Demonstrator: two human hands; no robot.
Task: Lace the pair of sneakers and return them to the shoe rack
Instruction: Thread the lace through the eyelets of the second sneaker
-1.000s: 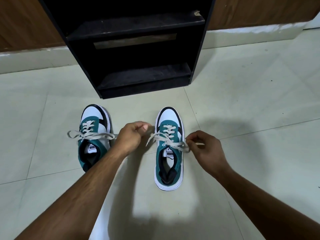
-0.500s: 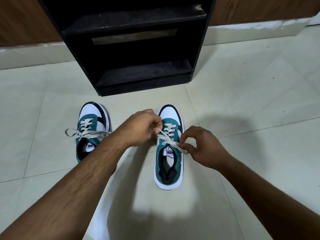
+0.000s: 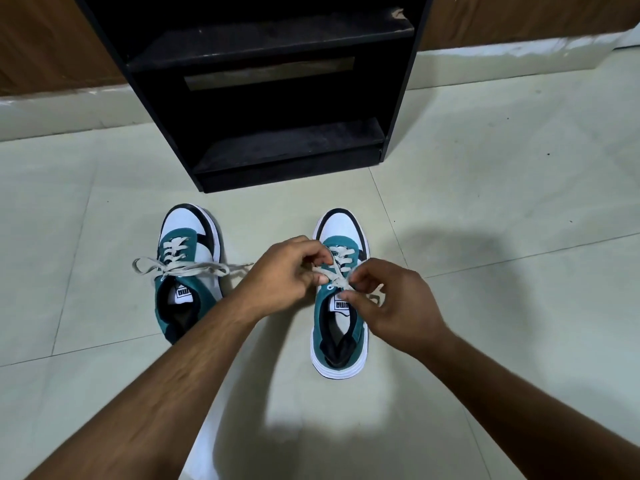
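Two teal, white and black sneakers stand on the floor, toes toward the black shoe rack (image 3: 273, 98). The left sneaker (image 3: 187, 268) has its beige lace ends spread loose to both sides. Over the right sneaker (image 3: 341, 306), my left hand (image 3: 284, 275) pinches one end of its beige lace (image 3: 337, 271) above the tongue. My right hand (image 3: 391, 306) pinches the other end close beside it. Both hands sit almost together over the eyelets, hiding part of the lace.
The rack has two dusty dark shelves, the lower shelf (image 3: 294, 143) near floor level. A wood-panelled wall (image 3: 41, 46) with a pale skirting runs behind it. Pale floor tiles (image 3: 502, 202) surround the shoes, and my shadow falls across them.
My hands have moved inward from either side of the right sneaker and now meet over its tongue, bringing the two lace ends together. The left sneaker has not moved.
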